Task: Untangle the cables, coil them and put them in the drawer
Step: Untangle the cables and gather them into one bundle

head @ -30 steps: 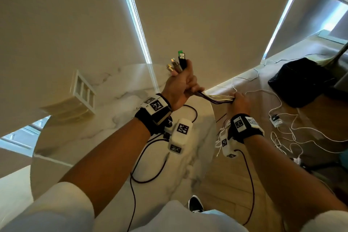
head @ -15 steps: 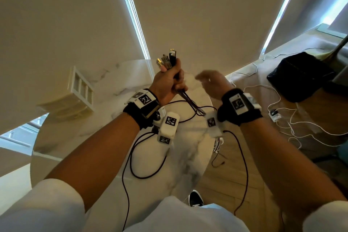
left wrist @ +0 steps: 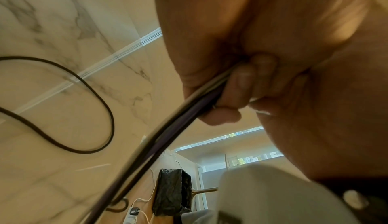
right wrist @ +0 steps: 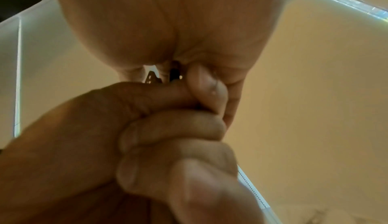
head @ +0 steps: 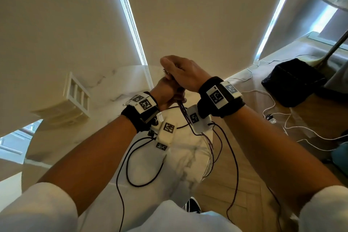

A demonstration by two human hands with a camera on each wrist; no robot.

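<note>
My left hand (head: 164, 90) grips a bundle of several thin cables (head: 183, 112) in a fist above the round marble table (head: 94, 100). My right hand (head: 180, 72) sits right on top of the left, its fingers curled over the bundle's plug ends, which it hides in the head view. In the right wrist view two plug tips (right wrist: 174, 75) peek out between the right palm and the left fist (right wrist: 168, 136). The left wrist view has my fingers (left wrist: 231, 94) wrapped round the dark and grey cables (left wrist: 168, 128). The bundle hangs down past the table's right edge.
Black wrist-camera leads (head: 143, 156) loop over the table. On the wood floor to the right lie a black bag (head: 293, 81) and loose white cables with a charger (head: 278, 111). A white slatted rack (head: 75, 98) stands at the table's left. A lamp pole (head: 333, 49) rises far right.
My right hand let go of the bundle's stretched-out length, swung left and closed over the plug ends above my left hand. The bundle, pulled sideways before, now hangs down.
</note>
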